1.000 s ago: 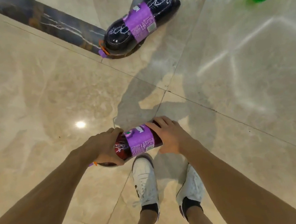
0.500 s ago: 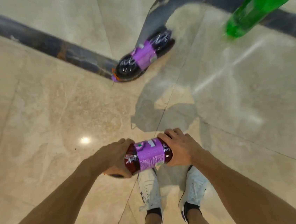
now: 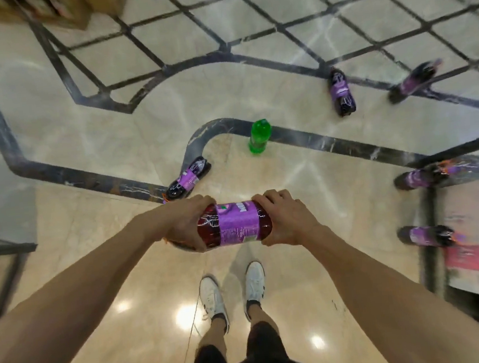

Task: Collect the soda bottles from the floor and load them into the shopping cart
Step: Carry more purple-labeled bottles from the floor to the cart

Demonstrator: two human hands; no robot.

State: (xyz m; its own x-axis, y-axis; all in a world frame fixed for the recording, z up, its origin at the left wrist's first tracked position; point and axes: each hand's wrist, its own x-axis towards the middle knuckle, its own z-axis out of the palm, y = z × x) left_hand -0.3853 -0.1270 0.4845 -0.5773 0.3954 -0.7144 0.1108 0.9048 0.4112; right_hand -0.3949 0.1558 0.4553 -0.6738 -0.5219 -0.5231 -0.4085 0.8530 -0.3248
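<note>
I hold a dark soda bottle with a purple label [image 3: 235, 224] sideways in front of me, well above the floor. My left hand [image 3: 185, 222] grips its neck end and my right hand [image 3: 286, 219] grips its base end. On the floor lie another purple-label bottle [image 3: 187, 178], a green bottle [image 3: 259, 136], and two more purple-label bottles farther right [image 3: 340, 92] [image 3: 412, 81]. The shopping cart [image 3: 434, 245] stands at the right edge, blurred, with two purple-label bottles [image 3: 421, 177] [image 3: 427, 235] lying in it.
My white shoes [image 3: 213, 298] stand on the glossy beige marble floor with dark inlay lines [image 3: 99, 182]. A cardboard box [image 3: 66, 10] sits at the top left. A grey shelf edge [image 3: 6, 248] juts in at the left.
I have stood up, lifting the bottle in both hands away from the floor. The view has widened to show more bottles and the cart at the right.
</note>
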